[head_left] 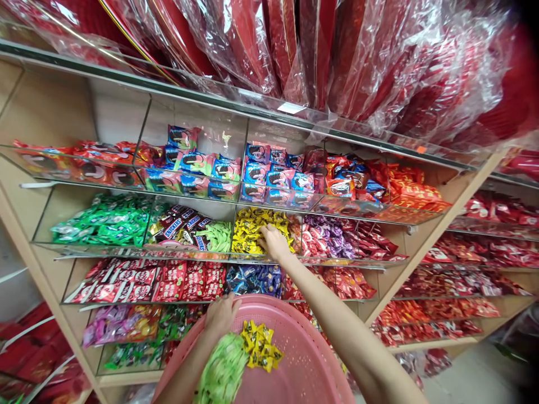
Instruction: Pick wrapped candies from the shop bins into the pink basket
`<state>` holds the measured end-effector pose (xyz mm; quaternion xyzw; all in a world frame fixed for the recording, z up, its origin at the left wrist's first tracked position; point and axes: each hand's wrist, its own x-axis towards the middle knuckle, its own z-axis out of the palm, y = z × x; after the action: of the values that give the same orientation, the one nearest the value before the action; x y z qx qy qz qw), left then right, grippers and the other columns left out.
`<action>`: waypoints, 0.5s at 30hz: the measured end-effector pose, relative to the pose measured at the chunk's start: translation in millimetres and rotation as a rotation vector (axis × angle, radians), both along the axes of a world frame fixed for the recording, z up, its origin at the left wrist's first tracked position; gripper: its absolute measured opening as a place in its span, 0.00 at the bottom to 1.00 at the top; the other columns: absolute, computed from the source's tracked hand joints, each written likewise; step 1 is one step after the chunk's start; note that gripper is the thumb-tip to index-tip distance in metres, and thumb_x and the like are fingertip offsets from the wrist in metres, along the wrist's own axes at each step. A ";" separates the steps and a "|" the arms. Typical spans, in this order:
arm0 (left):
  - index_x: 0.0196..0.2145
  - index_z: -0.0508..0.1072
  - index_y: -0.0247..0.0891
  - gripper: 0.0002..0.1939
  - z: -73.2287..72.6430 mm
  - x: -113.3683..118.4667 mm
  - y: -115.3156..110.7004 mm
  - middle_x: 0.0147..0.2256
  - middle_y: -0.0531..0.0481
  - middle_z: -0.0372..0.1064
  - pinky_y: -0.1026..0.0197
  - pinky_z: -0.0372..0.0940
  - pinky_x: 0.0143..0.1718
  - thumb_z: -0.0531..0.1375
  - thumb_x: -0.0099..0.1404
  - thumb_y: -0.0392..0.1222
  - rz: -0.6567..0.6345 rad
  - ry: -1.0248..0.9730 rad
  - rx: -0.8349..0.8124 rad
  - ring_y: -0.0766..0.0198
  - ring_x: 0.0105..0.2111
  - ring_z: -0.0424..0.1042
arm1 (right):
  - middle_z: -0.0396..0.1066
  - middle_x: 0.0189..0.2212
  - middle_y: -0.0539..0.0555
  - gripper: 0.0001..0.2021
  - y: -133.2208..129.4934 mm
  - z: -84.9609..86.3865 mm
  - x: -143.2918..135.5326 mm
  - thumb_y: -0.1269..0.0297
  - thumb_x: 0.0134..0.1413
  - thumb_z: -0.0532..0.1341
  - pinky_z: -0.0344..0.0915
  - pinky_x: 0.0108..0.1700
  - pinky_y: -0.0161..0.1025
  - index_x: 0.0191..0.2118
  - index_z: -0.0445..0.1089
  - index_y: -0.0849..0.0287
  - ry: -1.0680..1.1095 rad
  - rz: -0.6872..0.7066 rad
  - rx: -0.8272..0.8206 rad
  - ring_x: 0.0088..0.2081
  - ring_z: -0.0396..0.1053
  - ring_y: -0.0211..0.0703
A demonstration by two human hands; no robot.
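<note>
My left hand grips the far rim of a pink plastic basket, its fingers wrapped over the edge. Inside the basket lie a heap of light green wrapped candies and a smaller pile of yellow wrapped candies. My right hand reaches into a shelf compartment of yellow wrapped candies. Its fingers are bent down among them, and what lies under the fingertips is hidden. Left of that compartment are Snickers bars and more light green candies.
Glass-fronted shelves hold green candies, blue Oreo packs, purple candies and red packets. Red items in clear plastic stand on top. Another shelf unit with red packets is at the right.
</note>
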<state>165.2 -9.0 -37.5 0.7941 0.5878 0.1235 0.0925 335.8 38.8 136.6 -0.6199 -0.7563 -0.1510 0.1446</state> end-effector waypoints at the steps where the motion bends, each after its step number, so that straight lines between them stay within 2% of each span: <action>1: 0.43 0.68 0.38 0.21 0.0 0.0 0.1 0.40 0.45 0.73 0.60 0.59 0.38 0.41 0.66 0.51 0.002 0.005 0.000 0.59 0.41 0.71 | 0.63 0.40 0.56 0.10 -0.6 -0.4 0.9 0.65 0.57 0.50 0.59 0.39 0.37 0.45 0.61 0.57 0.005 0.004 -0.001 0.44 0.63 0.44; 8: 0.44 0.67 0.38 0.22 0.1 -0.1 -0.2 0.40 0.44 0.73 0.59 0.60 0.37 0.41 0.66 0.51 -0.005 0.002 0.006 0.58 0.41 0.71 | 0.66 0.41 0.54 0.11 -1.8 1.0 8.1 0.64 0.57 0.51 0.58 0.35 0.35 0.45 0.64 0.56 0.151 0.044 0.060 0.39 0.66 0.41; 12: 0.43 0.68 0.38 0.22 -1.1 0.0 -0.4 0.40 0.44 0.73 0.58 0.59 0.38 0.41 0.66 0.51 -0.009 0.000 0.014 0.57 0.41 0.71 | 0.68 0.41 0.55 0.11 3.1 3.3 17.1 0.64 0.55 0.54 0.59 0.40 0.35 0.44 0.66 0.59 0.362 0.115 0.128 0.41 0.66 0.41; 15: 0.43 0.68 0.38 0.22 -1.2 0.1 -0.4 0.39 0.44 0.73 0.59 0.59 0.38 0.41 0.66 0.51 -0.009 0.004 0.025 0.57 0.40 0.71 | 0.70 0.34 0.54 0.12 4.8 6.4 21.9 0.61 0.51 0.58 0.61 0.40 0.37 0.39 0.69 0.63 0.626 0.139 0.158 0.37 0.66 0.40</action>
<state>165.2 -9.3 -38.7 0.7982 0.5827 0.1288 0.0821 357.7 43.6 143.1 -0.5700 -0.7017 -0.0011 0.4275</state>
